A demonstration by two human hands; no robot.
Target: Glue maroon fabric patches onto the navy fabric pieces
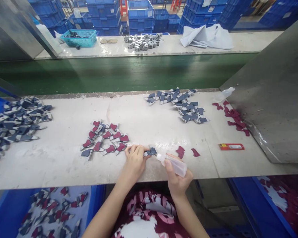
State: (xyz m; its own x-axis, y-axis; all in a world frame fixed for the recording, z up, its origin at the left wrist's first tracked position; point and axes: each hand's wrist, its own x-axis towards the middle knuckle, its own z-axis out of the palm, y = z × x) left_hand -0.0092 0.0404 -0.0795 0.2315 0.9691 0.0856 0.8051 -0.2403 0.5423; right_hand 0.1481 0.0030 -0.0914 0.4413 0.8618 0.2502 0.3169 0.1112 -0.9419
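Observation:
My left hand [136, 160] is closed around the end of a small dark blue and grey part [152, 151], steadying it low over the white table. In my right hand [177, 180] is a translucent squeeze bottle [175, 164], tilted so that its nozzle points left at the blue part. Whether the tip touches the part I cannot tell. Just right of the bottle lie loose maroon pieces [180, 151]. To the left of my left hand is a group of similar parts [110, 148], most with a maroon piece on top.
Blue-grey parts [188, 109] lie at the back right, more in a heap [22, 119] at far left. Maroon pieces [234, 117], a clear bottle [224, 94] and a red packet [231, 146] are on the right. Blue bins [95, 201] stand below the table edge; a metal panel [275, 92] rises at right.

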